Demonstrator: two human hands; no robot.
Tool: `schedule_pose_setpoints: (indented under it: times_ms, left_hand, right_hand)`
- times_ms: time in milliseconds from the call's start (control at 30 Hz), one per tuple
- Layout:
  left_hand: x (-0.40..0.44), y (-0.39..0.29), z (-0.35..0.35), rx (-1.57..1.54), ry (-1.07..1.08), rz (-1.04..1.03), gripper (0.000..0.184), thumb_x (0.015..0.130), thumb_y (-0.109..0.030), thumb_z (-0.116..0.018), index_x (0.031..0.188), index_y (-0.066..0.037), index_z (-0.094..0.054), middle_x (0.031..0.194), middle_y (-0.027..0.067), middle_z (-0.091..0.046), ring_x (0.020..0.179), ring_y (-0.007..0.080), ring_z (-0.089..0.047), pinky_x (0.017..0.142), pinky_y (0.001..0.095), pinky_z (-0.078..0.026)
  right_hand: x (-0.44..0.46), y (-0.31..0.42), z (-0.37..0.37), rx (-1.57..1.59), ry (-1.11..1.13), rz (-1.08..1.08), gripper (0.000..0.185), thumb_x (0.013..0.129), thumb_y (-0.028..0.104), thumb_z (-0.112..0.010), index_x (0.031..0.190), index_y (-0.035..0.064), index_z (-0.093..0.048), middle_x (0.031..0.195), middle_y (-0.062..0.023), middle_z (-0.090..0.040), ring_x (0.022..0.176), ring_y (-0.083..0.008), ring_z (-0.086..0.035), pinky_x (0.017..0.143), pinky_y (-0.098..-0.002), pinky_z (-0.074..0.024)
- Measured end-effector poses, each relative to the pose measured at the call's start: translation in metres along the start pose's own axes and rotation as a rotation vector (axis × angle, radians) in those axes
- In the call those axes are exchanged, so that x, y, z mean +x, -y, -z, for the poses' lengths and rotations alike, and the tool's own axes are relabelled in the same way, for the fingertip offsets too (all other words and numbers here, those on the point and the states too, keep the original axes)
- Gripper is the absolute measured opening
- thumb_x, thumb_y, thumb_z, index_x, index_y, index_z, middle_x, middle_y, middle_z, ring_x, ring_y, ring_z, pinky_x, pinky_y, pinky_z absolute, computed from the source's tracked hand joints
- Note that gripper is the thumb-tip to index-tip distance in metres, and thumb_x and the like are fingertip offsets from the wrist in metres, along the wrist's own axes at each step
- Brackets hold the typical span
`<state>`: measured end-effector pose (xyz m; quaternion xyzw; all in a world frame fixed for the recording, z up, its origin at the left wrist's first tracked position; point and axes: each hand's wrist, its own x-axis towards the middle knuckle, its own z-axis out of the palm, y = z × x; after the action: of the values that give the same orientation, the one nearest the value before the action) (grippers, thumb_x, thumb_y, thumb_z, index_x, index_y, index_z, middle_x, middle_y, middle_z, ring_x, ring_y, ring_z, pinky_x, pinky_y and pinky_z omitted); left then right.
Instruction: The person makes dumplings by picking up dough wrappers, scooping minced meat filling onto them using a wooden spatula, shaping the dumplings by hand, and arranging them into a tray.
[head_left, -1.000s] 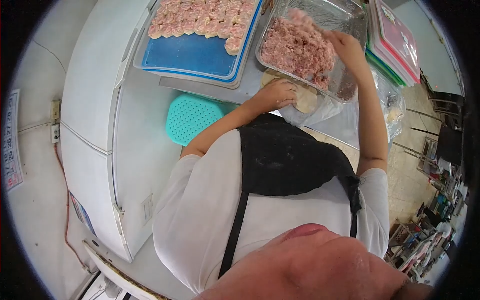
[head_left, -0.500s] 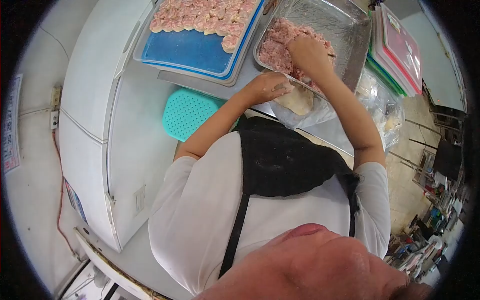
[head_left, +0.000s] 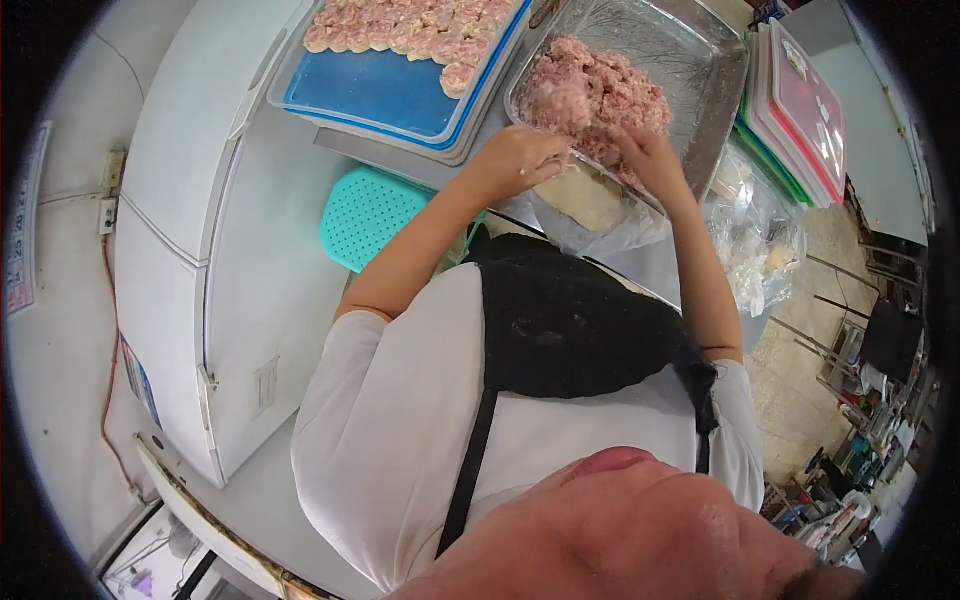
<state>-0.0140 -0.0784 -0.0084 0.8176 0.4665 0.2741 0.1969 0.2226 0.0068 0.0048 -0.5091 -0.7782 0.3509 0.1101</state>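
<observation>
Pinkish minced meat [head_left: 640, 95] is heaped in a deep metal tray [head_left: 705, 85]. My right hand [head_left: 650, 160] is at the tray's near side, by the meat, with its fingers bent together; what they grip, if anything, is hidden. My left hand [head_left: 522, 160] is curled closed at the tray's near left corner, and what it holds does not show clearly. Below the hands, a pale stack of what look like dough wrappers [head_left: 585, 198] lies in a clear plastic bag [head_left: 640, 232]. Rows of meat-filled dumplings [head_left: 410, 30] sit in a clear container [head_left: 365, 125] with a blue base.
A turquoise perforated basket [head_left: 370, 215] lies left of my left forearm. Stacked coloured lids or boards [head_left: 800, 110] stand right of the tray, above a plastic bag [head_left: 760, 235]. A white refrigerator [head_left: 270, 260] is on the left.
My right hand has drawn back from the middle of the meat toward the tray's near edge. My left hand has shifted slightly left and up. Part of the meat is now blurred.
</observation>
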Motion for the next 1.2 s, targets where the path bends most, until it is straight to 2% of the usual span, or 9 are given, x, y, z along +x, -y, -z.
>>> schedule_pose_setpoints:
  times_ms: [200,233,333,467,567,667,800,1033,1200]
  left_hand:
    - [0.027,-0.029,0.045,-0.363,-0.196,-0.028,0.017,0.083,-0.019,-0.061,0.094,-0.007,-0.057,0.089,0.0109,-0.061,0.086,0.0253,-0.062,0.077,0.0361,-0.048]
    - [0.031,-0.031,0.048,-0.484,-0.207,-0.003,0.018,0.083,-0.018,-0.061,0.097,-0.008,-0.058,0.091,0.0109,-0.062,0.087,0.0244,-0.062,0.077,0.0354,-0.048]
    - [0.054,-0.007,0.035,-0.332,-0.167,0.159,0.023,0.087,-0.018,-0.056,0.108,-0.010,-0.058,0.102,0.0079,-0.064,0.092,0.0209,-0.063,0.079,0.0329,-0.048]
    - [0.068,-0.015,0.035,-0.502,-0.274,-0.078,0.028,0.088,-0.018,-0.057,0.115,-0.011,-0.058,0.097,0.0131,-0.066,0.089,0.0246,-0.064,0.078,0.0322,-0.048]
    - [0.080,0.018,0.013,-0.760,-0.084,0.230,0.028,0.090,-0.022,-0.053,0.113,-0.010,-0.063,0.106,0.0138,-0.062,0.098,0.0274,-0.060,0.085,0.0337,-0.046]
    - [0.084,0.037,0.000,-0.056,-0.294,-0.033,0.028,0.088,-0.020,-0.057,0.113,-0.010,-0.063,0.103,0.0128,-0.060,0.098,0.0283,-0.058,0.087,0.0342,-0.045]
    - [0.088,0.003,0.016,0.010,-0.421,-0.119,0.034,0.083,-0.017,-0.062,0.116,-0.007,-0.057,0.101,0.0135,-0.057,0.096,0.0308,-0.058,0.085,0.0357,-0.046]
    - [0.094,-0.004,0.012,-0.316,-0.259,0.104,0.029,0.085,-0.014,-0.058,0.113,-0.007,-0.056,0.100,0.0137,-0.062,0.095,0.0280,-0.060,0.084,0.0346,-0.047]
    - [0.098,-0.021,-0.004,-0.734,-0.201,0.191,0.026,0.092,-0.011,-0.050,0.116,-0.005,-0.056,0.105,0.0121,-0.063,0.099,0.0251,-0.060,0.083,0.0361,-0.049]
  right_hand:
    - [-0.009,-0.004,0.027,0.535,-0.155,-0.058,0.040,0.094,0.035,-0.056,0.108,-0.0004,-0.066,0.083,0.0016,-0.061,0.079,-0.0076,-0.051,0.072,-0.0255,-0.0436]
    - [-0.009,-0.004,0.024,0.647,-0.214,-0.055,0.032,0.095,0.034,-0.054,0.103,0.0062,-0.068,0.067,0.0084,-0.047,0.055,-0.0010,-0.031,0.049,-0.0187,-0.0215]
    - [-0.013,0.000,0.032,0.778,-0.193,-0.103,0.034,0.096,0.035,-0.053,0.104,0.0053,-0.068,0.065,0.0077,-0.046,0.053,-0.0021,-0.033,0.048,-0.0191,-0.0231]
    - [-0.018,-0.004,0.036,0.829,-0.179,-0.113,0.037,0.096,0.036,-0.051,0.105,0.0044,-0.067,0.063,0.0068,-0.044,0.051,-0.0033,-0.033,0.047,-0.0196,-0.0229]
    - [-0.021,0.002,0.036,0.867,-0.178,-0.100,0.039,0.096,0.037,-0.050,0.104,0.0034,-0.067,0.062,0.0067,-0.043,0.051,-0.0037,-0.032,0.047,-0.0197,-0.0226]
    - [-0.022,0.001,0.035,0.866,-0.203,-0.099,0.039,0.096,0.038,-0.050,0.104,0.0028,-0.067,0.062,0.0065,-0.043,0.050,-0.0038,-0.032,0.047,-0.0199,-0.0227]
    - [-0.026,0.004,0.039,0.842,-0.187,-0.115,0.039,0.096,0.037,-0.050,0.104,0.0019,-0.067,0.062,0.0061,-0.043,0.051,-0.0041,-0.033,0.048,-0.0199,-0.0236]
    - [-0.030,-0.009,0.047,0.931,-0.139,-0.059,0.029,0.094,0.034,-0.055,0.093,0.0071,-0.067,0.066,0.0067,-0.048,0.054,-0.0036,-0.034,0.048,-0.0200,-0.0243]
    - [-0.035,-0.013,0.050,0.919,-0.126,-0.068,0.037,0.097,0.033,-0.050,0.106,0.0006,-0.066,0.063,0.0057,-0.042,0.053,-0.0036,-0.033,0.049,-0.0195,-0.0238]
